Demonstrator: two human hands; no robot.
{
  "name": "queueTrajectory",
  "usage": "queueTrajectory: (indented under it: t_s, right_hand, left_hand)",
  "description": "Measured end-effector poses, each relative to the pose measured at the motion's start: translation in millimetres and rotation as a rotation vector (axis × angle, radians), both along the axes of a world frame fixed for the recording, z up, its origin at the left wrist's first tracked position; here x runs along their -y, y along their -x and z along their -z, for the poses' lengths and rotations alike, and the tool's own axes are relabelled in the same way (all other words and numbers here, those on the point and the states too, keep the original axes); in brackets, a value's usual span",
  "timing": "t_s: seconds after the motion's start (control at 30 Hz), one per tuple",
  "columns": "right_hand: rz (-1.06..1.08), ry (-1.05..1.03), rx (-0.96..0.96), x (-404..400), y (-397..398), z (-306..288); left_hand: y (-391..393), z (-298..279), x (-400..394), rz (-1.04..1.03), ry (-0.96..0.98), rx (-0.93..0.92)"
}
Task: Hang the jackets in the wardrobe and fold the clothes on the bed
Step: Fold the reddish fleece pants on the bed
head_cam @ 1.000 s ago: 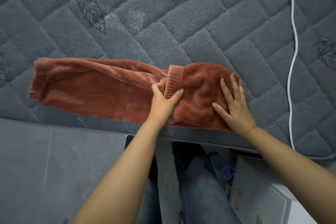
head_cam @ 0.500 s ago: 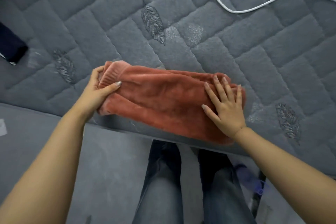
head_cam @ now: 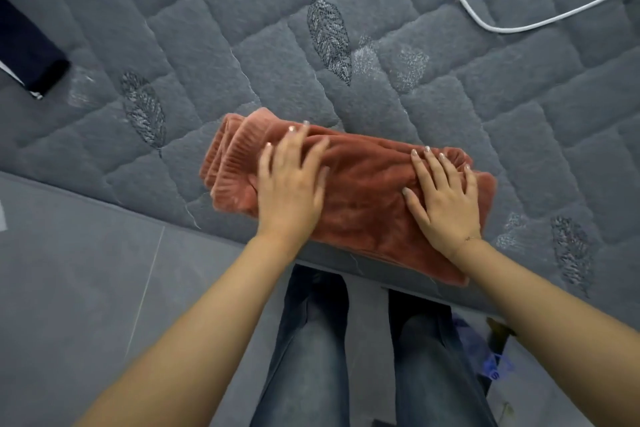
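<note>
The fingers (head_cam: pixel 438 166) of the right hand (head_cam: pixel 445 204) lie straight and slightly spread, flat on the right part of the folded rust-red garment (head_cam: pixel 363 198), pressing it down and gripping nothing. The left hand (head_cam: pixel 291 184) also lies flat on the garment, just right of its ribbed cuffs (head_cam: pixel 232 166), fingers extended; it is blurred, so whether it presses or only brushes the pile is hard to say, but it holds nothing.

The garment sits on the bed (head_cam: pixel 450 97), at the near edge, with its lower right corner slightly overhanging that edge. It is folded into a thick bundle of several layers, the cuffs stacked at its left end.

It looks like plush fleece: soft, light, limp and springy, so the layers will likely puff up once pressure lifts. It should not slip much on the fuzzy quilted cover, but it will sag if lifted from one end. A sound hold would be both hands under the bundle's two short ends, or one palm beneath and one on top, keeping the cuffs trapped.

Beyond the garment, up and right of it, a white cable (head_cam: pixel 519 24) loops across the bed. Far left of the garment lies a dark navy item (head_cam: pixel 31 48), possibly more clothing.
</note>
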State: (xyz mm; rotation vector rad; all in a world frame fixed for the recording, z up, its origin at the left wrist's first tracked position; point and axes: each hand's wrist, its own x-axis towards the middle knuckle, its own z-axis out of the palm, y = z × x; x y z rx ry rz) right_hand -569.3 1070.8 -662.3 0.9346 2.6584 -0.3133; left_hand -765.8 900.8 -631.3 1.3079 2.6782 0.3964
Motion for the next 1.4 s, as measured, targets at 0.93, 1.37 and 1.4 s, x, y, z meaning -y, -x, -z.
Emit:
queueTrajectory:
  t_s: [0.93,1.37,1.4]
  right_hand:
    - [0.923,1.250,-0.080,-98,-60,-14]
    - [0.339,1.387,-0.440,-55,67,-136]
    - [0.226,1.330,-0.495,-46,84,-137]
  left_hand:
    - [-281,39,-57,-0.408,0.047,0.309]
    - [-127,-90,6,-1.050,-1.078,0.576]
    - [-102,-93,13,-1.116,-1.087,0.612]
